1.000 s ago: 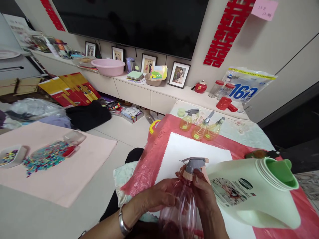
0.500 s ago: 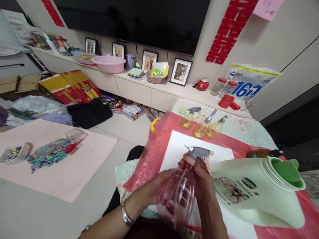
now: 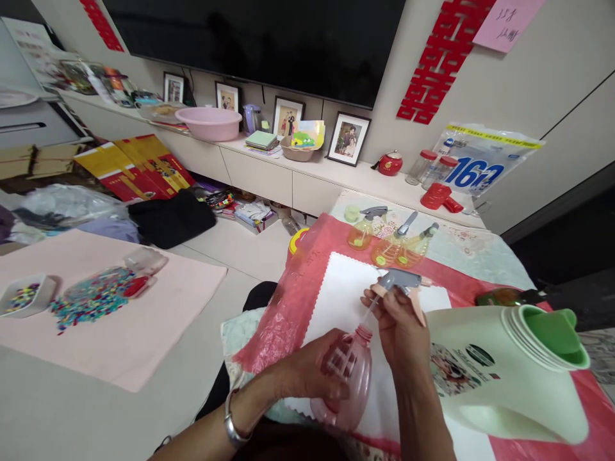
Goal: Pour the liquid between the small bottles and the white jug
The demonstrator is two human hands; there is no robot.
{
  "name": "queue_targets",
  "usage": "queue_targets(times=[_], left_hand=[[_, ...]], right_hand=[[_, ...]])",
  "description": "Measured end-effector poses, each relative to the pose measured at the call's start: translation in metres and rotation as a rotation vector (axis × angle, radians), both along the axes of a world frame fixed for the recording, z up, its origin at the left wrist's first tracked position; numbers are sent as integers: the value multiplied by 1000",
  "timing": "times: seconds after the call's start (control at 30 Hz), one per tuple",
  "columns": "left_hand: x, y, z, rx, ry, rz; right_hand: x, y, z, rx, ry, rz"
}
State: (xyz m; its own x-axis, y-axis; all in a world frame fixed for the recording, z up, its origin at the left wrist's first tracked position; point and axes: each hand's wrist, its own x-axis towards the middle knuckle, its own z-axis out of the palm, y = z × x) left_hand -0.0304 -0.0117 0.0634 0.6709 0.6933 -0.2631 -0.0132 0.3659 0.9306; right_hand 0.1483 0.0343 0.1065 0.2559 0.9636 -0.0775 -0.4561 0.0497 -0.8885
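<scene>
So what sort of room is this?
Probably a home living room: a large television on the wall, framed photos standing on the long low cabinet beneath it, and red paper cutouts on the wall.

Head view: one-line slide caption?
Left hand grips a translucent pink plastic bottle; right hand holds a grey-and-peach spray head above the neck, beside a large pale-green jug.

Light is soft and even; dim reflections show on the television [image 3: 259, 48], pale glints on the bottle [image 3: 359, 378]; edges look stretched.
</scene>
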Motion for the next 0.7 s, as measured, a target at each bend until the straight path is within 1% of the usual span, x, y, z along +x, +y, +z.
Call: queue_targets(times=[0.07,0.17,0.23,0.3,0.33,0.4,0.47,0.53,0.63,0.7], left_hand=[[-2,-1,1,-73,-36,-18],[-7,-2,5,-80,-61,-63],[-12,-2,8,-43,-40,-107],[-16,-2,11,26,6,-135],[-18,-2,12,58,21,-144],[-21,-2,15,93,38,-142],[-23,-2,16,85,36,-124],[-23,-2,17,89,57,-83],[-20,-2,17,141,123,1],[-16,-1,17,156,146,56]], right_hand=[[6,10,9,51,-51,-71],[12,27,20,129,-183,-155],[13,39,22,182,-328,-172],[12,51,16,218,-532,-162],[11,56,10,228,-652,-146],[7,62,-7,229,-904,-92],[2,66,-29,211,-1137,-14],[-2,67,-52,181,-1319,58],[-1,66,-80,158,-1486,118],[4,63,-91,177,-1534,131]])
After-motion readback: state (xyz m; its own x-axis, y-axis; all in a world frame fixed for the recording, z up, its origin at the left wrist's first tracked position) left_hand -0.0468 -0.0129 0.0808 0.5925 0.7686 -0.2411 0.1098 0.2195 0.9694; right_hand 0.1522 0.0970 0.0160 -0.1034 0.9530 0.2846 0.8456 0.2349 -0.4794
